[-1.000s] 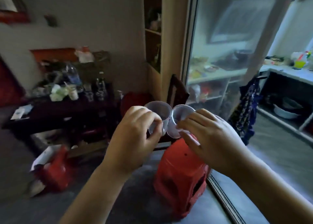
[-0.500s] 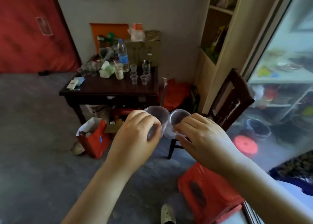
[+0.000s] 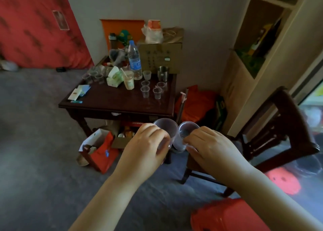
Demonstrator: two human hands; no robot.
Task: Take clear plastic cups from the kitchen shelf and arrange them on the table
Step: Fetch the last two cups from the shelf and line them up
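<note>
My left hand [image 3: 145, 148] grips one clear plastic cup [image 3: 167, 128] and my right hand [image 3: 212, 147] grips a second clear cup [image 3: 186, 131]. The two cups touch rim to rim in front of me, mouths tilted up toward the camera. Both are held in the air, short of the near edge of a dark wooden table [image 3: 113, 101]. Several clear cups [image 3: 152, 90] stand upright in a cluster on the table's right half, and more of them [image 3: 94, 75] stand at its back left.
On the table are a water bottle [image 3: 134, 59], a milk-tea cup [image 3: 129, 81], tissue packs, a metal mug [image 3: 162, 73] and a cardboard box. A dark wooden chair [image 3: 272, 131] stands to the right, a red stool [image 3: 227, 216] at my feet, a red bag [image 3: 103, 152] under the table.
The view has swung left from the glass door toward the table, which is now closer and more centred. Both hands keep the same grip on the cups.
</note>
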